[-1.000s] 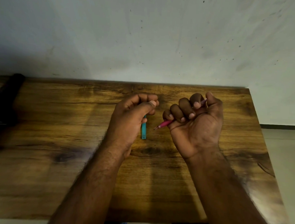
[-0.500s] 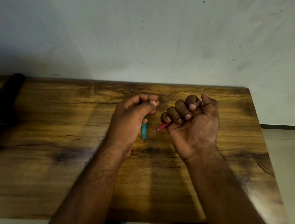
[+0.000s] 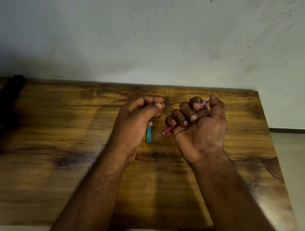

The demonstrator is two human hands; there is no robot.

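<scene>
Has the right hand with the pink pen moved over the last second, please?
Yes. The right hand with the pink pen has shifted slightly left, toward the teal stick, which stayed put.

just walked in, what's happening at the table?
A person has both hands over a wooden table. The right hand, palm up, grips a pink pen in a fist, tip pointing toward the left hand. The left hand is curled round a teal stick-like piece whose lower end hangs out below the fingers; what it is I can't tell. The two hands are close but apart. A dark object lies at the table's far left edge.
</scene>
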